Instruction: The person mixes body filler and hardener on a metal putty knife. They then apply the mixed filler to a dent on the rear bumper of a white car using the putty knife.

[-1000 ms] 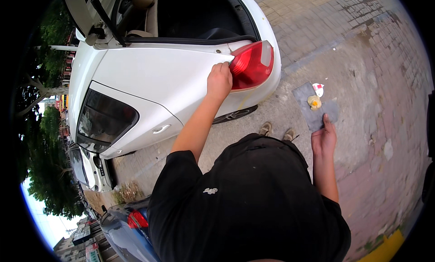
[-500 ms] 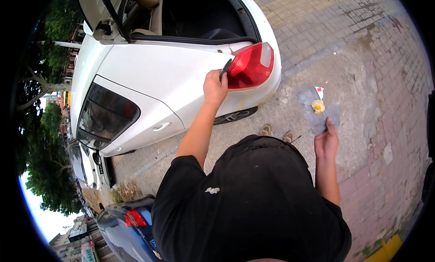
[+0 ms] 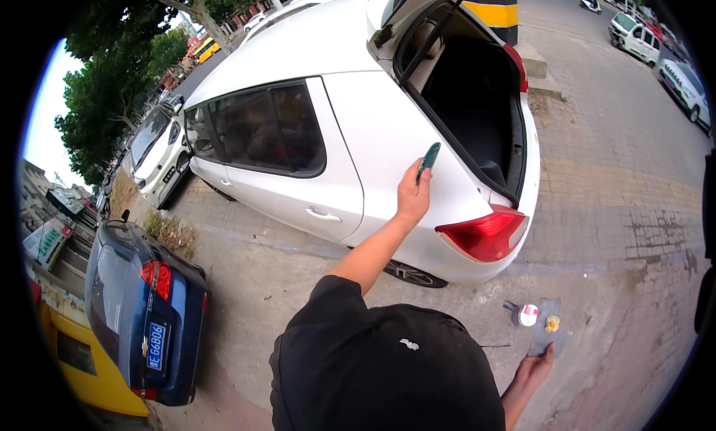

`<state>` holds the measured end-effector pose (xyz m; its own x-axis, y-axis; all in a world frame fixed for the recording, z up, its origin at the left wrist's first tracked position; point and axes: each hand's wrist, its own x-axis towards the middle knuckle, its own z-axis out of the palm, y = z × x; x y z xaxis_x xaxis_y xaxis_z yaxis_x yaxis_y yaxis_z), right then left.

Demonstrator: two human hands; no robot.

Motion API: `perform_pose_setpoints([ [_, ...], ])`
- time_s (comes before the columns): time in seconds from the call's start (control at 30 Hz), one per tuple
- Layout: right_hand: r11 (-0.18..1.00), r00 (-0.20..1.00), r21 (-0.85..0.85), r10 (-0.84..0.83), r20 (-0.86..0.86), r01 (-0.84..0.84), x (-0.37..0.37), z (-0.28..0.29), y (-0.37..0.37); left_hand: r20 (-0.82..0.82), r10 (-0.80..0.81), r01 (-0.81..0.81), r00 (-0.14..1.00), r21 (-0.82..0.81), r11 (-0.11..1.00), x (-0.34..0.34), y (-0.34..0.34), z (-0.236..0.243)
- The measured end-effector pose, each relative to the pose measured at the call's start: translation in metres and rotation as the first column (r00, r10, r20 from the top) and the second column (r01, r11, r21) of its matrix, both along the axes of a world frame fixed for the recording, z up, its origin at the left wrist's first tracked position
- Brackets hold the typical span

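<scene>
My left hand (image 3: 415, 198) is closed on a thin, dark green, rounded flat blade (image 3: 428, 159), which looks like a putty spreader. It is held up in front of the white car's rear side panel (image 3: 373, 118); I cannot tell whether it touches. At the lower right, my right hand (image 3: 534, 368) pinches the near edge of a grey flat sheet (image 3: 550, 307) between thumb and fingers. On that sheet sits a cream lump of paste (image 3: 552, 324) with an orange-yellow dab on it. Past the sheet, a can with a white top (image 3: 526, 316) stands lower down.
The white car's trunk (image 3: 477, 80) is open above its red tail light (image 3: 486, 234). A blue car (image 3: 168, 312) is parked behind me on the left, and another white car (image 3: 158, 155) stands farther off. A black and yellow pillar (image 3: 494, 13) rises beyond the trunk.
My view has swung, so the white car now shows more fully. My left hand with the blade has gone from beside the tail light to the side panel. The sheet stays in my right hand.
</scene>
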<state>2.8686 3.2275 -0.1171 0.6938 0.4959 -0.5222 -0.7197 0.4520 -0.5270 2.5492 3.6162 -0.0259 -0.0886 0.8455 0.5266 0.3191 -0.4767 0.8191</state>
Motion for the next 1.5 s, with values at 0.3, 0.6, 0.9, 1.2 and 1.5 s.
perform_pose_setpoints([
  [0.3,1.000,0.996,0.002,0.017,0.083,-0.017,-0.012,0.024,0.041,-0.279,0.575,-0.285,0.769,0.655,0.700,-0.119,0.173,0.219],
  [0.6,1.000,0.994,0.009,-0.019,0.103,0.018,-0.090,0.029,0.055,-0.729,0.445,-0.264,0.520,0.359,0.895,-0.173,0.252,0.244],
  [0.9,0.987,0.985,0.047,-0.154,0.073,0.151,-0.146,0.054,0.078,-0.546,0.657,-0.171,0.521,0.687,0.706,-0.197,0.286,0.229],
  [1.2,0.953,0.954,0.093,-0.295,0.061,0.288,-0.160,0.064,0.015,-0.314,-0.068,0.269,0.947,0.660,0.701,-0.049,0.089,0.184],
  [1.5,0.906,0.912,0.161,-0.405,0.060,0.392,-0.181,0.096,-0.041,0.466,-0.875,0.964,0.128,-0.266,-0.001,0.090,-0.172,0.012],
])
